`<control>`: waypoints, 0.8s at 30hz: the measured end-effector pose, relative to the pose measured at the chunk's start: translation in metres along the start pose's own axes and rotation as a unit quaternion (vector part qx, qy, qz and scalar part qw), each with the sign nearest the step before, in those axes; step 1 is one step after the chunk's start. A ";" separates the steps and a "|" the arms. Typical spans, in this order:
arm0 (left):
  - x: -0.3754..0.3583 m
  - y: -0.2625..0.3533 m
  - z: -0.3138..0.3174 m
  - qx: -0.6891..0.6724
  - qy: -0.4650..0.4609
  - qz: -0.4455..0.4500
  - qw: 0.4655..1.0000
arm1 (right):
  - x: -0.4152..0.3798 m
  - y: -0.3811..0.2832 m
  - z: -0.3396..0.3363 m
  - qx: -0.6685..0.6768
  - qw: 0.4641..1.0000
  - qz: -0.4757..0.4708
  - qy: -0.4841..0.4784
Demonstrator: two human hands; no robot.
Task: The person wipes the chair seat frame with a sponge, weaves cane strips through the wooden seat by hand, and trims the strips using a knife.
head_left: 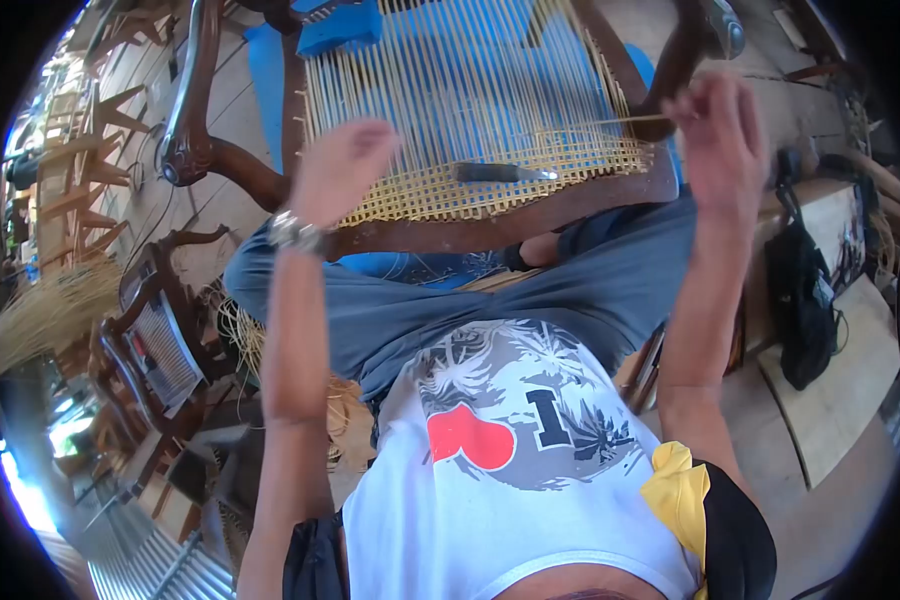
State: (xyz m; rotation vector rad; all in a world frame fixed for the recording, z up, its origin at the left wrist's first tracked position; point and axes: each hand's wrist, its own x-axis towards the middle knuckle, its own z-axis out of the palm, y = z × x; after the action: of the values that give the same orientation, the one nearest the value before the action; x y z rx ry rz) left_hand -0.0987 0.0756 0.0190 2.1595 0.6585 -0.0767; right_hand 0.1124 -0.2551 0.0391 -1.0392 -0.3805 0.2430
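Nearest to us, our white printed shirt [515, 470] and grey trousers [490, 300] fill the lower view, and the wooden chair frame [490, 228] rests across our lap with its half-woven cane seat [470, 110] facing up. Our left hand [338, 170] lies knuckles-up on the near left part of the weave, a wristwatch [292, 232] on the wrist; its fingers are curled under and hidden, so we cannot tell whether they grip anything or merely press the seat down. Our right hand [715, 140] is raised at the right edge of the frame, thumb and forefinger pressed together on the end of a thin cane strand [610, 122], which runs leftward from the pinch across the weave, just above the finished band. We judge the step in hand to be drawing this strand through: it goes best if we keep the pull low and in line with the row, keep the flat side up without a twist, and steady the frame with the other hand so the tension stays even. A knife [500, 173] lies on the woven band between our hands, touching neither. Farther off, a blue cloth [340, 28] shows beyond the seat, and other chair frames [155, 340] stand on the floor to our left.
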 end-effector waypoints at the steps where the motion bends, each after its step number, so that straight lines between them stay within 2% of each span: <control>1: 0.015 0.009 0.029 -0.051 -0.034 -0.001 0.998 | -0.005 -0.012 -0.006 -0.014 0.999 -0.016 0.048; 2: 0.029 0.018 0.057 -0.102 -0.067 -0.003 0.992 | -0.009 -0.018 -0.019 -0.058 0.997 -0.006 0.052; 4: 0.054 0.029 0.104 -0.202 -0.075 -0.029 0.976 | -0.018 -0.023 -0.046 -0.144 0.988 0.017 0.060; 5: 0.068 0.026 0.125 -0.213 -0.067 -0.035 0.974 | -0.022 -0.025 -0.053 -0.264 0.961 0.050 0.066; 7: 0.087 0.021 0.154 -0.235 -0.051 -0.047 0.970 | -0.029 -0.025 -0.061 -0.486 0.864 0.114 0.076; 8: 0.089 0.021 0.160 -0.217 -0.037 -0.054 0.974 | -0.033 -0.022 -0.059 -0.538 0.830 0.122 0.079; 11: 0.091 0.028 0.165 -0.156 -0.011 -0.077 0.985 | -0.035 0.004 -0.074 -0.650 0.760 -0.018 -0.018; 13: 0.091 0.034 0.163 -0.109 -0.012 -0.091 0.990 | -0.030 0.022 -0.062 -0.600 0.799 0.005 -0.021; 16: 0.103 0.033 0.177 0.098 0.014 -0.056 0.994 | -0.020 0.056 -0.034 -0.503 0.863 0.011 -0.040; 17: 0.100 0.034 0.181 0.105 0.061 -0.042 0.992 | -0.015 0.069 -0.022 -0.461 0.886 0.016 -0.046; 19: 0.088 0.035 0.189 0.118 0.151 -0.012 0.981 | -0.009 0.103 -0.005 -0.429 0.901 -0.047 -0.038; 22: 0.085 0.029 0.196 0.106 0.166 -0.002 0.980 | -0.003 0.158 -0.017 -0.576 0.808 -0.011 -0.126; 24: 0.084 0.033 0.195 0.120 0.163 -0.001 0.979 | -0.007 0.159 -0.014 -0.579 0.809 0.016 -0.100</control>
State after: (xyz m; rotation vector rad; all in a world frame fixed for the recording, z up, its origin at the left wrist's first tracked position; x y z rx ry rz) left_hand 0.0228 -0.0520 -0.1045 2.4307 0.8747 0.2119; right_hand 0.1088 -0.1911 -0.1075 -2.2454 -0.7393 0.1320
